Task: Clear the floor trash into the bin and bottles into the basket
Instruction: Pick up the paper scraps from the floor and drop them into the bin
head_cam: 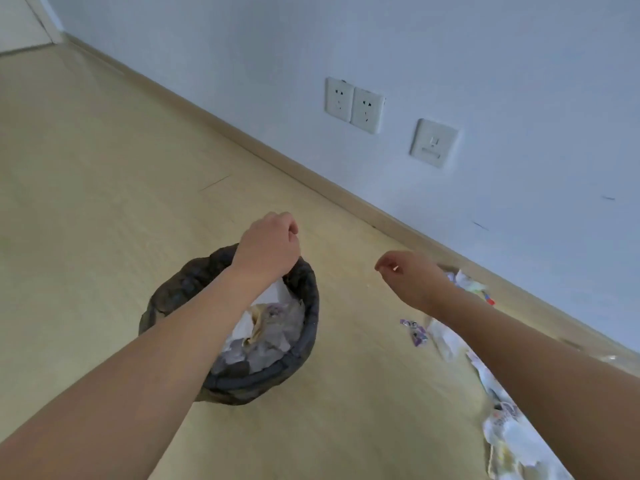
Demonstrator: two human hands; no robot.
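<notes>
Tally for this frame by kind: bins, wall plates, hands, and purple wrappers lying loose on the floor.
Bins: 1, the dark bin
Wall plates: 3, two sockets and one other plate
Hands: 2, left hand, right hand
Purple wrappers: 1, purple wrapper
Total: 7

My one view comes from the camera on my head, tilted, looking forward and down. It sits close above the bin (242, 341), with the floor (104, 202) around it and the wall (485, 81) beyond it.

Dark-lined bin (304, 289) (half full of crumpled paper), wrappers (414, 332) strewn beside it
</notes>
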